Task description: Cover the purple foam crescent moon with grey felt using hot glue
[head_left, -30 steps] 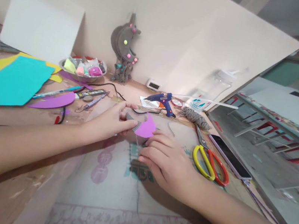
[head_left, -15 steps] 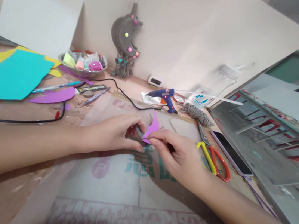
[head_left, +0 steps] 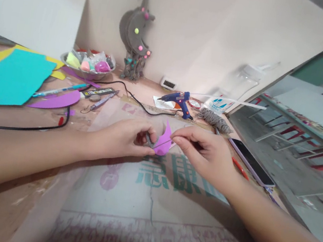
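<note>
Between the fingers of my left hand (head_left: pixel 124 136) is a purple crescent-shaped piece (head_left: pixel 164 141), its pointed tip upward. Grey yarn (head_left: pixel 150 140) lies at the piece's left edge, partly hidden by my fingertips. A thin dark grey strand runs from there across the purple face, pulled fairly straight. Its other end is pinched between thumb and forefinger of my right hand (head_left: pixel 202 150), just right of the piece. Both hands are above a plastic sheet with printed green characters (head_left: pixel 161 174).
A blue glue gun (head_left: pixel 180 99) rests behind my hands, beside a grey yarn bundle (head_left: pixel 215 120). Scissors (head_left: pixel 240 168) are mostly covered by my right hand, near a phone (head_left: pixel 251 162). Cyan sheet (head_left: pixel 12 77), craft knife (head_left: pixel 98 92) and clay bowl (head_left: pixel 87 72) sit left. A moon ornament (head_left: pixel 134 37) stands behind.
My right hand has moved right, away from the purple piece, drawing out the strand. It now covers more of the scissors. My left hand keeps its grip on the piece.
</note>
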`<action>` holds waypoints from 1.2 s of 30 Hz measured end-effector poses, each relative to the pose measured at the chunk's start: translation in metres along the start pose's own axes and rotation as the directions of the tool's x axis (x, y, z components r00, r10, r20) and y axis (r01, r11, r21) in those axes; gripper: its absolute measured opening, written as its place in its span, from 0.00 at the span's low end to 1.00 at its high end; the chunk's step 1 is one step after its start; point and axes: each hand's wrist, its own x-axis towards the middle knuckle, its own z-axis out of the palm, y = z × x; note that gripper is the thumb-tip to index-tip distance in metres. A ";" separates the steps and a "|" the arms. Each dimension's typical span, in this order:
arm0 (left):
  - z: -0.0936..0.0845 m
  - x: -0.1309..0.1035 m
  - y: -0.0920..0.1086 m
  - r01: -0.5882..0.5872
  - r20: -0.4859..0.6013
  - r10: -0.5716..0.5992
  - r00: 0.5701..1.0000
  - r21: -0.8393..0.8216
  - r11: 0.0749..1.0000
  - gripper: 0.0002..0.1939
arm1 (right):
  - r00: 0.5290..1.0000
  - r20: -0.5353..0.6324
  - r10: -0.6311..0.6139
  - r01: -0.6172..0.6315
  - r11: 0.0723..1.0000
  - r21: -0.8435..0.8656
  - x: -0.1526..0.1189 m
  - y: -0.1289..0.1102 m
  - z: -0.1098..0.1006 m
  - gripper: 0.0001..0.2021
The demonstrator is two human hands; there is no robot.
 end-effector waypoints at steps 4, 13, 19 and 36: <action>-0.002 0.001 0.003 -0.029 0.006 0.029 1.000 -0.010 1.000 0.08 | 0.984 0.150 0.098 -0.103 0.994 0.028 0.008 0.018 -0.006 0.08; 0.000 -0.002 0.002 0.125 0.164 -0.097 0.982 -0.173 0.977 0.11 | 0.927 0.345 0.149 -0.178 0.983 0.052 0.006 0.044 0.010 0.17; -0.004 -0.001 0.000 0.181 0.243 -0.128 0.961 -0.210 0.961 0.13 | 0.920 0.374 0.122 -0.158 0.985 0.069 0.005 0.051 0.017 0.13; -0.005 0.007 -0.006 0.315 0.021 -0.315 0.949 0.003 0.949 0.21 | 0.919 0.260 0.297 -0.363 0.893 0.266 0.000 0.037 0.030 0.10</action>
